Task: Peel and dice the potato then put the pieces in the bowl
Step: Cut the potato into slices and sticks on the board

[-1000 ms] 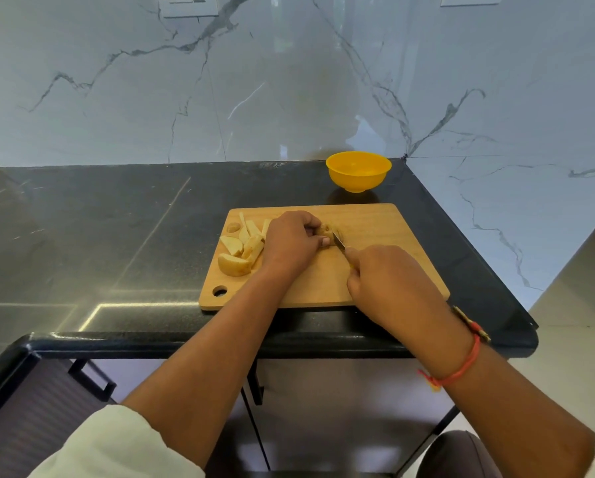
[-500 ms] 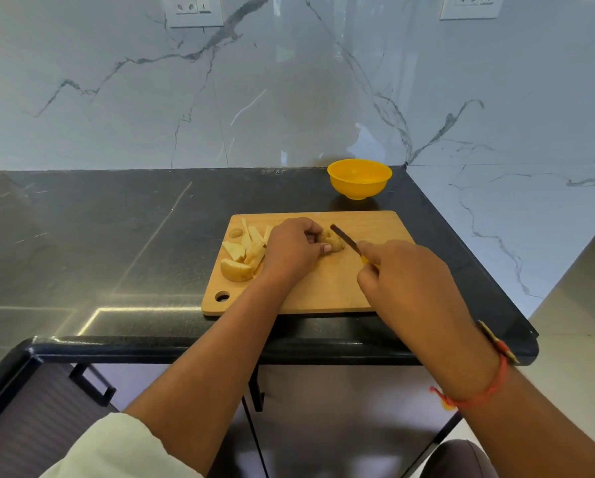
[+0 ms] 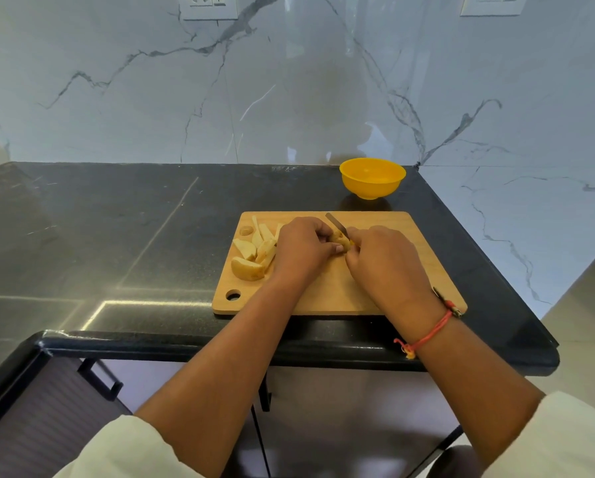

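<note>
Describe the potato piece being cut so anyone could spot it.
On the black counter lies a wooden cutting board. At its middle, the left hand holds one potato piece against the knife; the other pieces lie loose at the board's left end.

Pale potato wedges (image 3: 254,251) piled at cutting board's (image 3: 337,298) left end, yellow bowl (image 3: 372,177) upright just beyond it

2 off-white sleeves: left sleeve (image 3: 130,450), right sleeve (image 3: 565,439); forearms bare. Red-orange thread band (image 3: 430,331) on right wrist: yellow tassel at band's left end, dark bead at its right end.
</note>
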Tool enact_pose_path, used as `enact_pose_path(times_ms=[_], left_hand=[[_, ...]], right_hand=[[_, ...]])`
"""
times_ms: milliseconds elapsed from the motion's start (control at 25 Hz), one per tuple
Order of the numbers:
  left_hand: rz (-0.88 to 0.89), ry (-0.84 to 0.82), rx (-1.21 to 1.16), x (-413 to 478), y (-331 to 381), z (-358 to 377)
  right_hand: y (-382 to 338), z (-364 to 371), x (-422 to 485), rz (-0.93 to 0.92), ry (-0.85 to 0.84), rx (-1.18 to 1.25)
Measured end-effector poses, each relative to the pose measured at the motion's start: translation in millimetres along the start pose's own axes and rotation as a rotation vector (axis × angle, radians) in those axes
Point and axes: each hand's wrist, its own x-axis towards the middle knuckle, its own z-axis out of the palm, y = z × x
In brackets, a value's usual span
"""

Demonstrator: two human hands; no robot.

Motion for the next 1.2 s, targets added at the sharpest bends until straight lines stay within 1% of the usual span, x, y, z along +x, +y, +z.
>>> enact_pose_path(times_ms=[120, 240, 320, 760, 1000, 1120, 1200], left_hand=[[0.007, 0.003, -0.003, 0, 0, 0], [0.015, 0.01, 0.006, -1, 1, 0], [0.02, 0.014, 0.001, -2, 1, 0], [0.009, 0.008, 0.001, 0, 0, 0], [0.014, 0.004, 0.007, 1, -1, 0], [0.016, -0.001, 0.015, 2, -1, 1], [0.015, 0.003, 0.021, 2, -1, 2]], right_hand=[[-2, 2, 1, -0.014, -0.015, 0.031], [-7, 6, 4, -0.007, -0.029, -0.007], [-8, 9, 3, 0.003, -0.026, -0.042], [-4, 6, -7, 0.005, 0.024, -0.033], [-4, 9, -4, 0.012, -0.027, -0.051], [-6, 10, 1, 0.026, -0.096, -0.061], [-6, 7, 3, -0.013, -0.144, -0.116]])
